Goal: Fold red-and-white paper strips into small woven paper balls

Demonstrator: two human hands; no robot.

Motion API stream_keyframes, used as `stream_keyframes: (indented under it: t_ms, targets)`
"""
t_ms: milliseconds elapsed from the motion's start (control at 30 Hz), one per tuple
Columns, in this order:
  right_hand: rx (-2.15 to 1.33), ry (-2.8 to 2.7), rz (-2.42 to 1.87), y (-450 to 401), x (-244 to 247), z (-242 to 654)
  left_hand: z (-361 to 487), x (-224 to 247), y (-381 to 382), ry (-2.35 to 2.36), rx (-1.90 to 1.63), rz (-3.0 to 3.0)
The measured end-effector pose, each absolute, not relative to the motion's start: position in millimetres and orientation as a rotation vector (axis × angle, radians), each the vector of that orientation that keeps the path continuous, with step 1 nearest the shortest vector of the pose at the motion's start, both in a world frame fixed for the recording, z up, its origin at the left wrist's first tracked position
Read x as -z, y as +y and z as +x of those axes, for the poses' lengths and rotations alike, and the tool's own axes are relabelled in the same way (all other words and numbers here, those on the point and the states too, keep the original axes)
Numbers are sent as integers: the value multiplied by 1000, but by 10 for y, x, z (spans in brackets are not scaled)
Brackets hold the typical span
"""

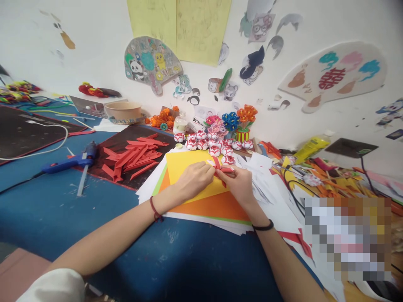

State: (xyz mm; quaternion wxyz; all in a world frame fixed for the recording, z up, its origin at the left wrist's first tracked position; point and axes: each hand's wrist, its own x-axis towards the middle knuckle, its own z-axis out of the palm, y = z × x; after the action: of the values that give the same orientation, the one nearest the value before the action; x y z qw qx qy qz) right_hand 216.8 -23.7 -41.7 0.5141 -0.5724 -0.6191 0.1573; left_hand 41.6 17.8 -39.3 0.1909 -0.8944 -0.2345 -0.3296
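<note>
Both hands meet above a stack of coloured paper, whose top sheet is yellow [182,161] with an orange sheet [217,206] under it. Between them is a folded red and white paper piece [225,169]. My left hand [195,181] pinches its left side with curled fingers. My right hand [241,184] grips its right side between thumb and fingers. Just behind the hands stand several red and white paper flowers [214,150]. Folded red paper strips [135,155] lie in a pile on a dark mat to the left.
A blue glue gun [71,163] with a cord lies on the blue table [126,247] at left. A bowl [123,111], a small bottle [180,124] and bright flowers [247,114] stand near the wall. Paper scraps [336,178] and a yellow bottle [310,149] are at right.
</note>
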Motion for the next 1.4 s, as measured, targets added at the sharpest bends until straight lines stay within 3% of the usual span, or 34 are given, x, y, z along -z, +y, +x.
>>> stream_keyframes:
  t_ms: [700, 867, 1067, 1233, 1400]
  targets:
    - [-237, -1456, -1362, -306, 363, 2070, 469, 394, 87, -567, 913, -2409]
    - [-692, -1359, -1208, -221, 402, 2174, 436, 319, 72, -507, 1077, -2466]
    - [-1236, -1322, -1041, -214, 354, 2280, 244, 74, 192, -964, 1552, -2630]
    - [-1267, -1347, -1039, -225, 343, 2311, 221, 26, 219, -717, 1535, -3033]
    - [-1213, -1197, -1032, -189, 332, 2310, 277, 148, 178, -739, 1659, -2823]
